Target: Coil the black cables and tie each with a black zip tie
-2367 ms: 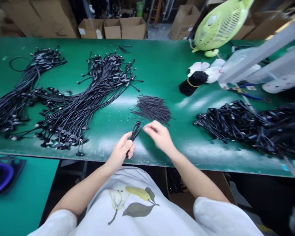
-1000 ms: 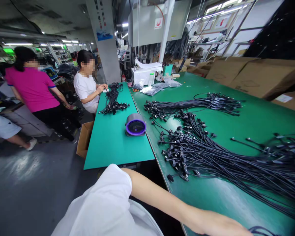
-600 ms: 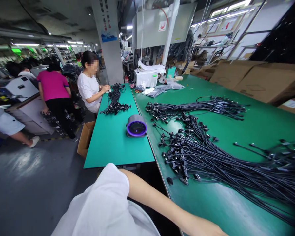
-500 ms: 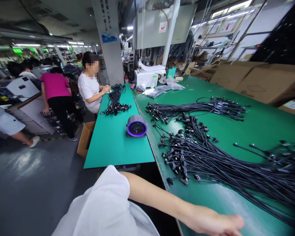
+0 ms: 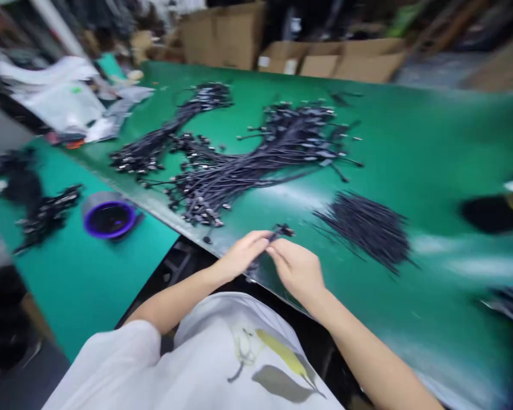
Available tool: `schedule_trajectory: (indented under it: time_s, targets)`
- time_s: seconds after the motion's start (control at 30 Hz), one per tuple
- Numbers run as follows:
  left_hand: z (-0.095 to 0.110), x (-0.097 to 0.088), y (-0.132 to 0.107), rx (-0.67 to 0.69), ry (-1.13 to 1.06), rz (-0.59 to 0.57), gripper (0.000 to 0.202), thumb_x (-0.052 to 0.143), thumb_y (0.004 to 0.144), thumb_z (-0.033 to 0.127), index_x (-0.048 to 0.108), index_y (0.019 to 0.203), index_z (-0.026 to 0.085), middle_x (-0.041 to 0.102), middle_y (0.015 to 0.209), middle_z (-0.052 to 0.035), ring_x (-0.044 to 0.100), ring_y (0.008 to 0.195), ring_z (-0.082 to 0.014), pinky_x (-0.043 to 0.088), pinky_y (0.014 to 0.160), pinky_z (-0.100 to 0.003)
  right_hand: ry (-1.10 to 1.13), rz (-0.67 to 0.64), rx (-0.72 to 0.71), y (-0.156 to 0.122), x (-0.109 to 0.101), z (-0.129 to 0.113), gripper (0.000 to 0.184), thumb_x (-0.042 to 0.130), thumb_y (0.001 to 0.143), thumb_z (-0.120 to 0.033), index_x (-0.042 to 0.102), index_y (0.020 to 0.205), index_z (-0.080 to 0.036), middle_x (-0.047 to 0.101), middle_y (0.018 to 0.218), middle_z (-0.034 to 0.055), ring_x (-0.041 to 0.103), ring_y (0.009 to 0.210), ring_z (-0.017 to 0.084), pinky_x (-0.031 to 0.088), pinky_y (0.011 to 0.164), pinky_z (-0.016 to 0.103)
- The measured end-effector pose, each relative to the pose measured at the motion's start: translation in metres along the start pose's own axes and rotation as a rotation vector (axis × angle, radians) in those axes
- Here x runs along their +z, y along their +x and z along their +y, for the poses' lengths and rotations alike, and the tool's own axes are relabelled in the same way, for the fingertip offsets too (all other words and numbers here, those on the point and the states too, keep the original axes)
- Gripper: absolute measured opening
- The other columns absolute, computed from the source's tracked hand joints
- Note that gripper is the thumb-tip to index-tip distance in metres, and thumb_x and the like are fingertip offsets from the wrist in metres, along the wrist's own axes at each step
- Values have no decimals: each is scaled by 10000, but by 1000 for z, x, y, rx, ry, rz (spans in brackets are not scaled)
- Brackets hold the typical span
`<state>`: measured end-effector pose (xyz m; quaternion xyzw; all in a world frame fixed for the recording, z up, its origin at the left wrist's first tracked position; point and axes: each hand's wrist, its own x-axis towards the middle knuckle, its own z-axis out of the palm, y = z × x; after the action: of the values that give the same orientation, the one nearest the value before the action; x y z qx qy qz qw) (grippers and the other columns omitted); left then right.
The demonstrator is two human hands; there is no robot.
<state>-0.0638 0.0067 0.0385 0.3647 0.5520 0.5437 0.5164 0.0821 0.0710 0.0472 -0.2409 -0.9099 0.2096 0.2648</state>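
Both my hands meet at the near edge of the green table. My left hand (image 5: pixel 245 253) has its fingers closed around a black cable (image 5: pixel 284 230). Pressed against it, my right hand (image 5: pixel 298 270) is also closed on the cable. Dark connector ends stick out beyond the fingers, and part of the cable hangs below them; blur hides whether it is one or several. Just past my hands lies a large heap of black cables (image 5: pixel 256 162) with metal plugs. To the right of my right hand rests a pile of thin black strips (image 5: pixel 365 230).
Another cable bundle (image 5: pixel 177 122) lies farther back. On the lower side table (image 5: pixel 106 296) stand a purple-rimmed round device (image 5: pixel 110 219) and more cables (image 5: pixel 47 213). Cardboard boxes (image 5: pixel 350 60) line the far edge. A dark object (image 5: pixel 489 213) is at right.
My view has swung right and downward. My left arm, before stretched to the right with its hand seemingly unloaded, is now bent, and both hands are together on a cable.
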Motion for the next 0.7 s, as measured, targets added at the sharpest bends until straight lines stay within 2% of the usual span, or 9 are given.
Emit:
schedule_trajectory:
  time_s: [0.07,0.13,0.23,0.33,0.4,0.47,0.53,0.6,0.7]
  targets:
    - [-11,4,7,-104,-161,-101,484,572,852,549,680,1104,149,664,1189,-113,544,1197,-270,349,1081,-396,54,4,112,-2,5,6,350,345,987,-309,597,772,-196,660,777,50,591,731,163,395,695,264]
    - [-19,11,7,-160,-224,-140,502,574,846,571,696,1074,140,679,1166,-122,554,1192,-287,366,1062,-406,150,9,246,-6,7,10,358,364,972,-336,560,709,-192,620,730,39,552,696,156,368,673,269]
    - [-23,22,6,-110,-197,-118,411,647,828,494,703,1065,162,665,1218,-107,521,1243,-274,336,1086,-380,533,-68,447,-16,10,15,398,403,933,-446,489,639,-191,492,594,-6,434,559,121,315,569,251]
    - [-21,34,9,-104,-239,-92,367,697,797,455,698,1025,168,683,1184,-102,553,1208,-262,356,1067,-370,843,-162,560,-25,12,25,459,383,913,-534,444,604,-199,325,492,-57,273,447,95,259,481,239]
    - [-20,42,14,-126,-299,-76,371,715,779,455,677,1015,171,705,1118,-96,594,1149,-248,394,1026,-360,844,-140,587,-31,9,33,481,397,913,-526,445,568,-194,344,490,-48,302,456,96,286,499,242]
    - [-20,48,19,-143,-337,-50,366,747,754,426,645,1005,180,723,1015,-73,638,1058,-224,440,958,-337,683,-39,588,-37,2,37,452,450,915,-477,507,577,-181,463,570,-6,430,556,119,360,588,258]
    - [-21,54,25,-145,-347,2,356,786,718,375,611,967,191,721,858,-27,673,922,-186,478,865,-298,443,94,565,-44,-4,36,321,511,913,-421,615,726,-182,573,758,38,535,742,162,424,729,294]
    - [-23,61,32,-114,-354,80,342,804,699,335,585,922,199,678,721,26,669,800,-140,490,809,-256,289,169,503,-50,-5,30,254,591,884,-404,635,1027,-199,599,1016,80,558,984,212,447,886,347]
    - [-28,77,42,-64,-367,104,302,786,724,324,578,915,217,651,708,54,660,798,-107,489,855,-240,334,186,453,-52,6,29,652,636,863,-364,352,1421,-182,472,1344,152,504,1196,230,450,992,378]
